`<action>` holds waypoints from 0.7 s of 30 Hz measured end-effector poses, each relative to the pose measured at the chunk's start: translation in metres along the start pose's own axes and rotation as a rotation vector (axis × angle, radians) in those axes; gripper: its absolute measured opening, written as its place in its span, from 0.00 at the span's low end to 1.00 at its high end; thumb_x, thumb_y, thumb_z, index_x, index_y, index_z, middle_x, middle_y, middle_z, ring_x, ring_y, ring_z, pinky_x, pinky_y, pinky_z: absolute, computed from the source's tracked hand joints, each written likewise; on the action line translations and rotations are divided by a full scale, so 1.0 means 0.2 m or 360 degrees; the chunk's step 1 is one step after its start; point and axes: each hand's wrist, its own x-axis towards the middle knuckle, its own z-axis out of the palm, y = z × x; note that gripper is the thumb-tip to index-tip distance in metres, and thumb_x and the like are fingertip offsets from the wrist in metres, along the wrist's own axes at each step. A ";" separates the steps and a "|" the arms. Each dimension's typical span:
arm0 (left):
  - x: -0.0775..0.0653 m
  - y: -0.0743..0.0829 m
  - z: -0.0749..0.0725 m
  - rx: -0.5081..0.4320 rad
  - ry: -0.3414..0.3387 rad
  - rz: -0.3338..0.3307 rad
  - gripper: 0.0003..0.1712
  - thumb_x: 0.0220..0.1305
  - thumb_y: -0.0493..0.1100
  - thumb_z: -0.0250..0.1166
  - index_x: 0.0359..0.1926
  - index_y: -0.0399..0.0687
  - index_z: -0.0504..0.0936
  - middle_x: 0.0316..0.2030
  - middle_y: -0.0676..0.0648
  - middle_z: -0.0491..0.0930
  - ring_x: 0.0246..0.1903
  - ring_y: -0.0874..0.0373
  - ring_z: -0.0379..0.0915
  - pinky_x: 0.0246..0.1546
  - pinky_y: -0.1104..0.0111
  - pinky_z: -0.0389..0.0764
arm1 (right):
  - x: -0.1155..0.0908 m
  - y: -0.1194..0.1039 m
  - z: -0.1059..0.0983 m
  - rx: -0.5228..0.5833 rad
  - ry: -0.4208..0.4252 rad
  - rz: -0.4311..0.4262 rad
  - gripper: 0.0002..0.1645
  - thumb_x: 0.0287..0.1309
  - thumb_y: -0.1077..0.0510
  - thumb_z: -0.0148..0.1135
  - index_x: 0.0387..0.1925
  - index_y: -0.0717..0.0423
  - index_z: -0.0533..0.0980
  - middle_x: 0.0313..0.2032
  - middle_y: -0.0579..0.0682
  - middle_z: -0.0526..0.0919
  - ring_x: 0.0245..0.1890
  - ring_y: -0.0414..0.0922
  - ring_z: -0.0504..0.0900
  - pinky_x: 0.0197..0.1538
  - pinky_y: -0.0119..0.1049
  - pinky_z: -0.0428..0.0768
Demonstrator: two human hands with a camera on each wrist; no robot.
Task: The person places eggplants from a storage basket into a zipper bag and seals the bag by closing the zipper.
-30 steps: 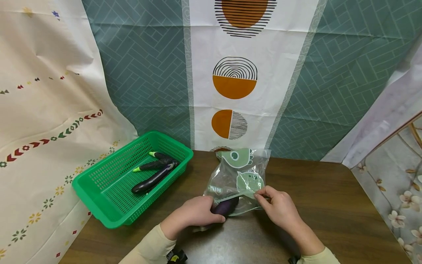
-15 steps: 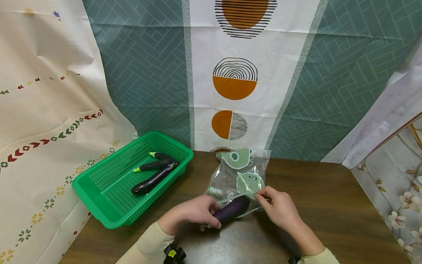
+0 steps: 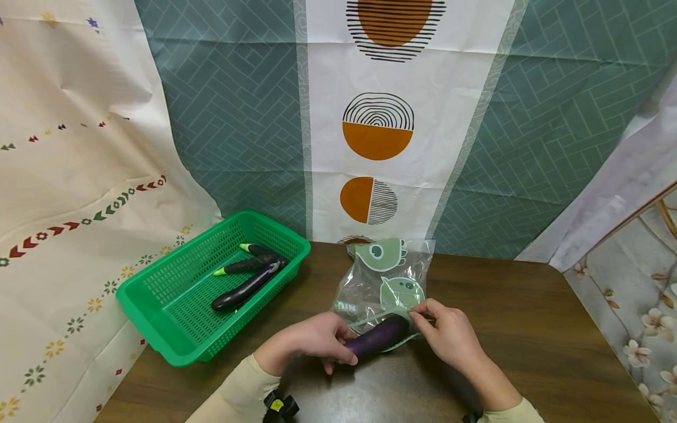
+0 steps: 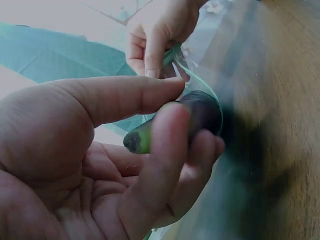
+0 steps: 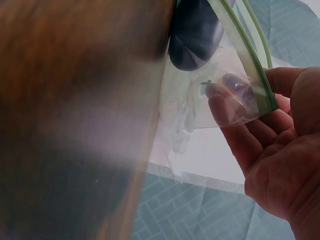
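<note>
My left hand (image 3: 317, 338) grips a dark purple eggplant (image 3: 378, 337) near its stem end, thumb and fingers curled round it. Its green stem tip pokes out between the fingers in the left wrist view. The rounded end lies inside the mouth of a clear zip bag (image 3: 362, 291) printed with green cartoon animals. With thumb and fingertips, my right hand (image 3: 449, 335) pinches the right side of the bag's green-edged opening (image 5: 252, 55). In the right wrist view the eggplant's blunt end (image 5: 192, 50) shows through the plastic.
A green perforated basket (image 3: 158, 329) stands at the left of the brown wooden table (image 3: 502, 305). Several dark eggplants (image 3: 245, 288) lie in its right part. A patterned curtain (image 3: 254, 117) hangs behind the table's back edge.
The eggplant has moved to the right, its rounded end now further along the bag's opening. My left hand has shifted slightly toward the stem end. The right hand stays in place on the bag.
</note>
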 end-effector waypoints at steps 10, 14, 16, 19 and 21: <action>-0.02 0.00 0.02 0.0051 0.0031 -0.0117 0.20 0.68 0.42 0.76 0.22 0.35 0.84 0.18 0.44 0.84 0.14 0.60 0.78 0.13 0.65 0.82 | 0.00 0.00 0.00 0.0010 0.0008 -0.0024 0.11 0.65 0.62 0.81 0.39 0.41 0.87 0.36 0.32 0.92 0.33 0.33 0.86 0.38 0.38 0.87; -0.02 0.00 0.03 0.0094 0.0044 -0.0138 0.21 0.68 0.45 0.77 0.21 0.37 0.85 0.20 0.40 0.86 0.11 0.62 0.76 0.13 0.65 0.81 | 0.00 0.00 0.01 0.0024 0.0025 -0.0039 0.12 0.64 0.61 0.82 0.39 0.40 0.87 0.35 0.31 0.91 0.33 0.31 0.85 0.37 0.37 0.86; -0.02 0.00 0.03 0.0101 0.0056 -0.0148 0.22 0.68 0.46 0.77 0.21 0.37 0.86 0.20 0.39 0.87 0.10 0.62 0.75 0.12 0.66 0.81 | 0.00 0.00 0.01 0.0030 0.0030 -0.0039 0.12 0.64 0.62 0.82 0.38 0.40 0.87 0.35 0.31 0.91 0.32 0.31 0.85 0.37 0.37 0.86; -0.01 -0.01 0.03 0.0076 0.0066 -0.0165 0.23 0.69 0.48 0.77 0.23 0.37 0.86 0.20 0.38 0.87 0.09 0.62 0.75 0.11 0.68 0.79 | -0.01 0.00 0.01 0.0035 0.0037 -0.0048 0.13 0.63 0.62 0.82 0.38 0.40 0.87 0.34 0.30 0.91 0.32 0.30 0.83 0.36 0.36 0.85; -0.01 -0.01 0.03 0.0053 0.0073 -0.0171 0.23 0.70 0.49 0.77 0.23 0.37 0.86 0.20 0.37 0.87 0.09 0.62 0.74 0.11 0.70 0.78 | -0.01 0.00 0.01 0.0035 0.0042 -0.0055 0.13 0.63 0.62 0.83 0.38 0.40 0.87 0.34 0.30 0.91 0.31 0.30 0.82 0.35 0.35 0.84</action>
